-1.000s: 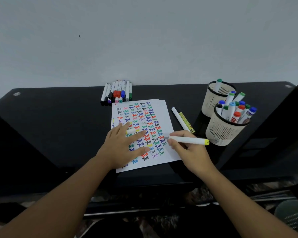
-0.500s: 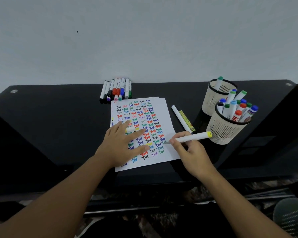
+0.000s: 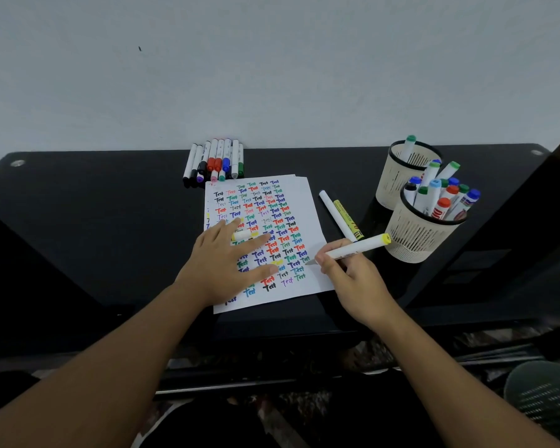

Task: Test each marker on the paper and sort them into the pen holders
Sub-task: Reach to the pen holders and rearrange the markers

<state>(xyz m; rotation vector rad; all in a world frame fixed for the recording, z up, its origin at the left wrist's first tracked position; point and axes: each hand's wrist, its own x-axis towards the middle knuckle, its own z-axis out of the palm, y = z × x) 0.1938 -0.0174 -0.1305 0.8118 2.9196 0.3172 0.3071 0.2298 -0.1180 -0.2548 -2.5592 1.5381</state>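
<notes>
A white paper (image 3: 304, 202) covered in coloured "Test" words lies on the black table (image 3: 94, 221). My left hand (image 3: 227, 263) presses flat on it, with a white and yellow cap (image 3: 243, 235) between two fingers. My right hand (image 3: 349, 273) grips a white marker with a yellow end (image 3: 359, 248), its tip touching the paper's right side. A row of capped markers (image 3: 215, 163) lies behind the paper. Two cream pen holders stand at the right: the near holder (image 3: 414, 237) full of markers, the far holder (image 3: 398, 176) with one green-capped marker.
Two loose markers (image 3: 341, 218), one white and one yellow-labelled, lie between the paper and the holders. A white wall rises behind the table. A dark panel (image 3: 514, 237) borders the table's right side. A mesh bin (image 3: 543, 399) sits low at the right.
The marker in my right hand has tilted, its yellow end rising toward the near holder while the tip stays on the paper's right side. My left hand has stayed put.
</notes>
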